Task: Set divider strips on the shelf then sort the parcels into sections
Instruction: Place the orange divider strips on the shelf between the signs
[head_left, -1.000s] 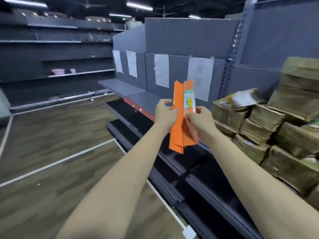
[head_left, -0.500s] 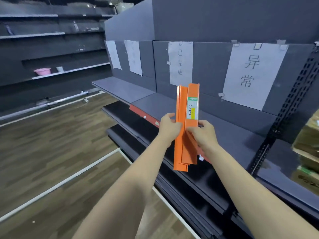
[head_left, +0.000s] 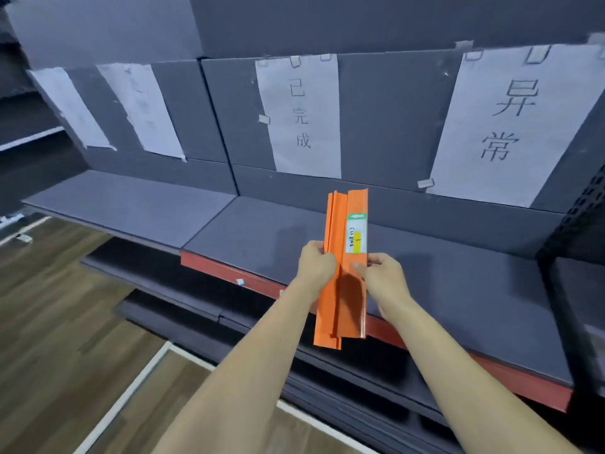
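A bundle of orange divider strips (head_left: 340, 299) stands upright in front of me, the front strip bearing a white, green and yellow label. My left hand (head_left: 316, 265) grips the bundle's left edge. My right hand (head_left: 384, 278) pinches the front strip at its right edge. Behind the strips lies the grey shelf (head_left: 458, 283) with a red front edge. No parcels are in view.
Paper signs (head_left: 301, 116) are taped to the shelf's back panel, another large sign (head_left: 510, 126) at the right. A second grey shelf section (head_left: 131, 204) runs to the left. Lower dark shelves (head_left: 196, 290) jut out below. Wooden floor with white lines lies at left.
The view has swung left and closer to the shelf; the stacked parcels have left the view. Both hands keep holding the orange strips, now over the red-edged shelf.
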